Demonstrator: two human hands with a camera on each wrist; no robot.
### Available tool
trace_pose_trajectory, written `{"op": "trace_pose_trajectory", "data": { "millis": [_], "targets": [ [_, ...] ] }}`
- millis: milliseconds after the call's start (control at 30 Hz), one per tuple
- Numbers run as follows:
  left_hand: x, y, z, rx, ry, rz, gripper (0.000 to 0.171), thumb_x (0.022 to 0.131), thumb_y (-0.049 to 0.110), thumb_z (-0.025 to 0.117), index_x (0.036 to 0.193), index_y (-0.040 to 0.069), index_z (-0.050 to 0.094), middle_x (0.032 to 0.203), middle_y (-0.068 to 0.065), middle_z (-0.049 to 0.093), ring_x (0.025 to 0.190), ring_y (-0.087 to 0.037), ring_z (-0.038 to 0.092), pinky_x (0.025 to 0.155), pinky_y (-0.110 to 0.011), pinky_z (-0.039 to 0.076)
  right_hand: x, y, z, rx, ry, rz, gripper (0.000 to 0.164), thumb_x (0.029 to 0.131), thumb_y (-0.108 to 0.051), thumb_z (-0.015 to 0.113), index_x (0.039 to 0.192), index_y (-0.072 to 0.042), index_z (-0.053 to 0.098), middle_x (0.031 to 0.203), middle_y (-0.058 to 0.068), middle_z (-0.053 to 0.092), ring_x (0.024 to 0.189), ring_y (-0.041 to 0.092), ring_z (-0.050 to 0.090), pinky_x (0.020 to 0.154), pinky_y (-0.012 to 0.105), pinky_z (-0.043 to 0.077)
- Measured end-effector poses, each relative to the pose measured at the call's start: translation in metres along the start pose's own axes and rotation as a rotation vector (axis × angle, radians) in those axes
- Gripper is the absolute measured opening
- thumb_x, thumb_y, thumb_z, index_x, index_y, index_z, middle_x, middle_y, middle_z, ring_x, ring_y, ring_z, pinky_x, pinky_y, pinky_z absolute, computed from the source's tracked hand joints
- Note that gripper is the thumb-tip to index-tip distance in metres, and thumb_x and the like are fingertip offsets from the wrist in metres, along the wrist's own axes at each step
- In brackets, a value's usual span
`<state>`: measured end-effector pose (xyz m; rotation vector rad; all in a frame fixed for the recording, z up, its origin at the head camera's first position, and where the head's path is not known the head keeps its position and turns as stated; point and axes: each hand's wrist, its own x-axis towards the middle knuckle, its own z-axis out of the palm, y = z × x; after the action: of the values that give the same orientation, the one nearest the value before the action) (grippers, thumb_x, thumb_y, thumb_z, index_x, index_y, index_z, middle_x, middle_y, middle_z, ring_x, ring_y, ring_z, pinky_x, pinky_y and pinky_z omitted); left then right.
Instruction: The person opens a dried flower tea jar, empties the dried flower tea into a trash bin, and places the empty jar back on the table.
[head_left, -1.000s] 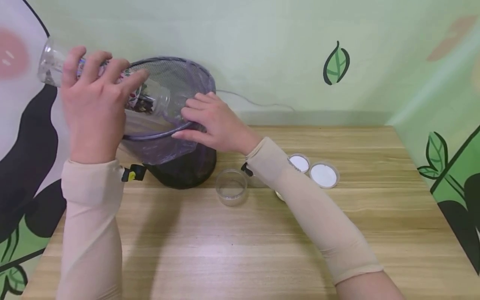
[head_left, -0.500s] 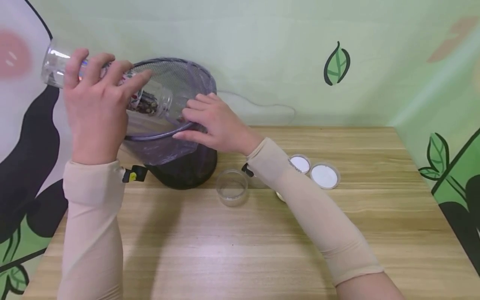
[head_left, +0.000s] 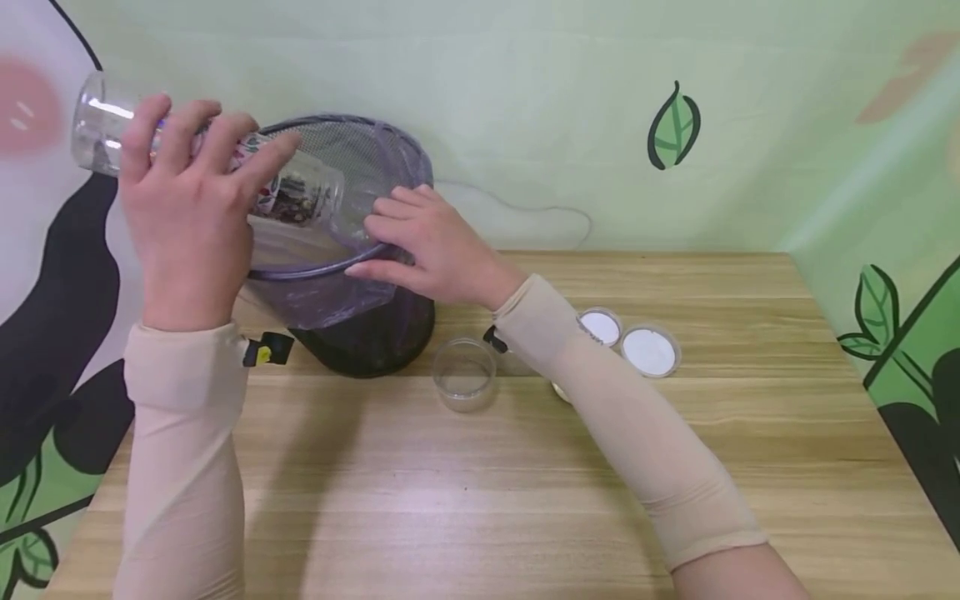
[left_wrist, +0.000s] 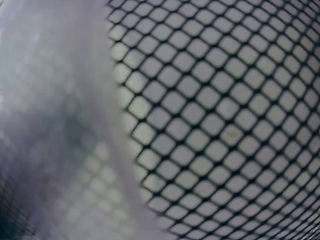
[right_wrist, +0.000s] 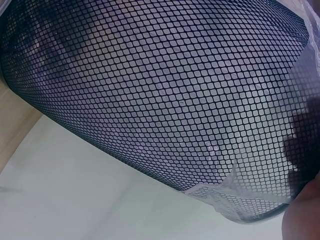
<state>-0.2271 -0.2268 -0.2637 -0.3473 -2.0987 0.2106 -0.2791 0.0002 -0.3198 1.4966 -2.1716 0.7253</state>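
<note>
A clear jar (head_left: pixel 96 125) with a patterned label lies tilted in my left hand (head_left: pixel 191 196), its mouth pointing down to the right inside the wastebasket's opening. Dark dried bits (head_left: pixel 296 204) sit near that mouth. My right hand (head_left: pixel 435 242) grips the near right rim of the black mesh wastebasket (head_left: pixel 367 346), which leans to the left. A translucent purple bag (head_left: pixel 330 307) lines the basket and folds over its rim. Mesh wall (left_wrist: pixel 215 100) fills most of the left wrist view. In the right wrist view, part of my right hand (right_wrist: pixel 302 212) shows at the basket's rim.
An open clear round tub (head_left: pixel 463 375) stands on the wooden table (head_left: pixel 450 500) right of the basket. Two small round containers with white tops or contents (head_left: pixel 648 352) are farther right. My right forearm partly hides something pale beside them. A patterned wall cloth (head_left: pixel 525 100) rises behind.
The jar and left hand shift slightly right, then back left. The dark bits have moved a little inside the jar. The right hand keeps its hold on the rim.
</note>
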Motion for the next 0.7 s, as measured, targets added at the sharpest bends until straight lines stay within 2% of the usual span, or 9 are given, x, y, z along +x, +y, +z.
{"op": "trace_pose_trajectory", "data": {
  "millis": [167,333,500,700],
  "targets": [
    [-0.0001,0.0013,0.0041,-0.002,0.045,-0.012,0.056,0.107,-0.005,0.034,0.12,0.033,0.075,0.113,-0.003,0.068,0.123,-0.027,0.058,0.122,-0.037,0.031,0.0004,0.0005,0.0002,0.001,0.001,-0.001,0.035,0.095,-0.042,0.072,0.092,-0.008,0.064,0.087,0.002,0.056,0.089,0.022,0.047,0.079,0.034,0.033],
    [-0.0006,0.001,0.0034,0.015,0.027,-0.038,0.056,0.105,-0.005,0.036,0.124,0.033,0.074,0.117,-0.003,0.069,0.122,-0.028,0.057,0.121,-0.038,0.031,0.0016,0.0009,0.0005,0.0,-0.001,0.001,0.035,0.096,-0.042,0.071,0.092,-0.009,0.065,0.087,0.002,0.057,0.089,0.022,0.048,0.08,0.034,0.033],
    [-0.0002,0.0001,0.0018,0.049,0.007,-0.018,0.056,0.104,-0.005,0.037,0.128,0.033,0.071,0.12,-0.003,0.069,0.123,-0.028,0.057,0.121,-0.037,0.032,0.0018,0.0006,-0.0005,-0.002,0.0,-0.001,0.036,0.095,-0.043,0.072,0.09,-0.009,0.063,0.085,0.001,0.055,0.088,0.022,0.047,0.079,0.033,0.033],
    [-0.0007,0.0014,0.0024,0.012,0.016,-0.018,0.054,0.105,-0.004,0.038,0.128,0.032,0.072,0.118,-0.004,0.069,0.122,-0.029,0.058,0.122,-0.038,0.031,0.0007,0.0005,-0.0006,-0.008,0.001,-0.001,0.037,0.094,-0.044,0.073,0.089,-0.009,0.063,0.085,0.002,0.055,0.088,0.022,0.047,0.079,0.034,0.033]
  ]
}}
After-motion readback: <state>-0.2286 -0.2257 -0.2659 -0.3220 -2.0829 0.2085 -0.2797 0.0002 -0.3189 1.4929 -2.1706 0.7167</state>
